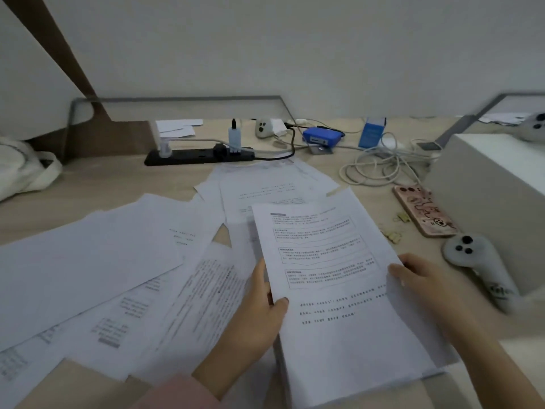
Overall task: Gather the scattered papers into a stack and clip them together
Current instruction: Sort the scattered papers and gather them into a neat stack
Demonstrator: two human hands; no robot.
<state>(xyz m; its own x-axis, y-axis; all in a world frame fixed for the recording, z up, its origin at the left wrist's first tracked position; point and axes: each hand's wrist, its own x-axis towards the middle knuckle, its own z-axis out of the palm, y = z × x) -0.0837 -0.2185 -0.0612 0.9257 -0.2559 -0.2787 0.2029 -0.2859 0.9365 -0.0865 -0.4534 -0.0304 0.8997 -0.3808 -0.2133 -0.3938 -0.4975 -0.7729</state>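
A small stack of printed papers [333,278] is held over the desk at centre right. My left hand [259,308] grips its left edge, thumb on top. My right hand [418,276] grips its right edge, thumb on the top sheet. Several loose sheets [88,267] lie scattered and overlapping across the left and middle of the desk, and more sheets [265,184] lie farther back. Small gold binder clips [393,236] lie on the desk just right of the stack, with another clip [401,217] beside the phone.
A phone in a patterned case [424,211] and a white handheld controller [477,261] lie to the right, next to a white box [501,184]. A black power strip [197,156], tangled cables [380,166] and blue devices sit at the back. A cloth bag [23,169] rests far left.
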